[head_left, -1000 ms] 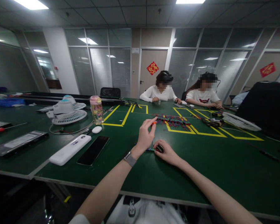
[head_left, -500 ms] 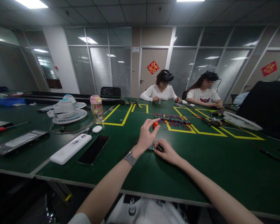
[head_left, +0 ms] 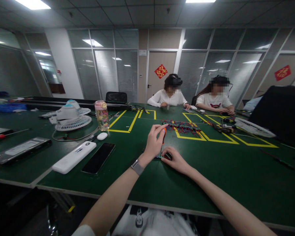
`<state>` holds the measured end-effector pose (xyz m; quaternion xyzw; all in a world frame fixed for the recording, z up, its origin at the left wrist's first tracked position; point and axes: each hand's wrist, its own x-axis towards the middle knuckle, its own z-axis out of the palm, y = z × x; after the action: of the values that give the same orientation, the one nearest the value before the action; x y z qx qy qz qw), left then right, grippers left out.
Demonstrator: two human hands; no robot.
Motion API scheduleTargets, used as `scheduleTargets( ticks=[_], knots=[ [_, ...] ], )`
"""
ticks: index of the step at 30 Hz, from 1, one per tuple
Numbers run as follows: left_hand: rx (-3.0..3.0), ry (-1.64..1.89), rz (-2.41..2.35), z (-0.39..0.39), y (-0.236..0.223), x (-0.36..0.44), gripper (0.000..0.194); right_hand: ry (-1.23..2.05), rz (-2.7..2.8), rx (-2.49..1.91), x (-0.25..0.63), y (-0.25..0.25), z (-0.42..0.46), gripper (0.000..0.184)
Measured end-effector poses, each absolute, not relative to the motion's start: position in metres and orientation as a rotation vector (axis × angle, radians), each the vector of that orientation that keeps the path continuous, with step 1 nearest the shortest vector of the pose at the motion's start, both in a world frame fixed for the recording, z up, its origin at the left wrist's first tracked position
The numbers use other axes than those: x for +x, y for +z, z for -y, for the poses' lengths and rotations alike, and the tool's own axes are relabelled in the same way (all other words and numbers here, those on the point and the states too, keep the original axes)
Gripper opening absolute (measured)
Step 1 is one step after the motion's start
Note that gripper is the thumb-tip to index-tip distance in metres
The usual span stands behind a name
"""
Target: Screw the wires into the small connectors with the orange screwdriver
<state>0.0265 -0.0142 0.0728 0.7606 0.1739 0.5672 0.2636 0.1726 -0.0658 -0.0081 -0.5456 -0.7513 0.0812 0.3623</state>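
Note:
My left hand is closed around a screwdriver with an orange and black handle. Its thin shaft points down at a small green part, apparently a circuit board, lying on the table. From the other side, my right hand curls its fingers against the edge of that part and pinches it to the tabletop. Something dark shows under the right palm; I cannot make out what it is. Just beyond my hands lies a row of small green terminal boards with red and blue wires.
On the left of the green table are a black phone, a white power bank, a hard drive, a drink bottle and white fan parts. Two people with headsets sit across, near yellow tape outlines.
My left fingers have turned slightly on the screwdriver, and its handle is tilted a little differently. The right hand has shifted marginally left; the rest stands as before.

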Motion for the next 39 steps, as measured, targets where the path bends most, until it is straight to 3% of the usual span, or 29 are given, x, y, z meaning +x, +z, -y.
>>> scheduleTargets(
  ticks=[9, 15, 22, 28, 34, 39],
  knots=[
    [2.058, 1.607, -0.535, 0.0143, 0.0727, 0.0259, 0.022, 0.219, 1.939, -1.415, 0.1727, -0.0074, 0.0658, 0.008],
    [1.998, 1.523, -0.383, 0.0142, 0.0727, 0.0276, 0.033, 0.202, 1.948, -1.407, 0.1740, -0.0089, 0.0653, 0.008],
    [2.074, 1.584, -0.507, 0.0145, 0.0733, 0.0256, 0.023, 0.158, 1.954, -1.476, 0.1751, -0.0123, 0.0642, 0.013],
    [2.036, 1.515, -0.416, 0.0154, 0.0749, 0.0259, 0.033, 0.156, 1.972, -1.488, 0.1759, -0.0120, 0.0649, 0.007],
    [2.056, 1.574, -0.497, 0.0144, 0.0737, 0.0268, 0.026, 0.149, 1.972, -1.487, 0.1768, -0.0152, 0.0643, 0.008],
    [2.016, 1.509, -0.387, 0.0137, 0.0733, 0.0270, 0.033, 0.153, 1.968, -1.484, 0.1751, -0.0140, 0.0660, 0.008]
  ],
)
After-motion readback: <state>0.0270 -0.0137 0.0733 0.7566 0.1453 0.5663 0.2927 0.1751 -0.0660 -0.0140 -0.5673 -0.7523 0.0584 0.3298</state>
